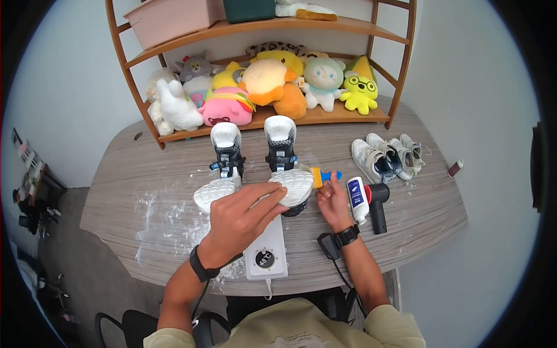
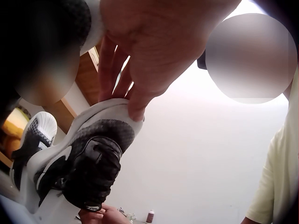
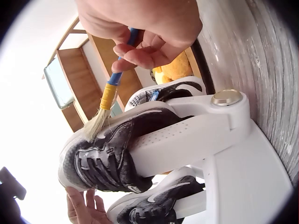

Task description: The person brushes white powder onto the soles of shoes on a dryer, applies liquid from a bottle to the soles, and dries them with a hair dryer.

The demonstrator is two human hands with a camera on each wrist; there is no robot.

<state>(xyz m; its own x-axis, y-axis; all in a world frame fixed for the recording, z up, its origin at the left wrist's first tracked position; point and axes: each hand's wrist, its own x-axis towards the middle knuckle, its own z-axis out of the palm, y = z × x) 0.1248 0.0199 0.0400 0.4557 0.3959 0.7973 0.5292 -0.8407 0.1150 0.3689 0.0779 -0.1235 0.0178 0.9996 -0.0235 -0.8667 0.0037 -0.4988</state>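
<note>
My left hand (image 1: 241,217) pinches the toe of a black-and-white sneaker (image 1: 292,187), thumb at the toe tip and fingers over the white sole. This sneaker (image 3: 119,144) is fitted upside down on an arm of a white shoe dryer (image 1: 266,246), whose display reads 48°C. In my right hand (image 1: 335,206) is a paintbrush (image 3: 112,88) with a blue handle and yellow band, gripped between thumb and fingers. Its pale bristles (image 3: 96,125) lie against the sneaker's sidewall near the toe. Another matching sneaker (image 1: 214,192) sits on the dryer, left of the held one.
Two more sneakers (image 1: 280,136) stand behind on the dryer's rear arms. Right of my right hand lie a white bottle (image 1: 358,200) and a black-and-red handheld device (image 1: 378,206). Several light shoes (image 1: 371,158) and a small dark bottle (image 1: 456,168) are farther right. White residue (image 1: 156,223) marks the table.
</note>
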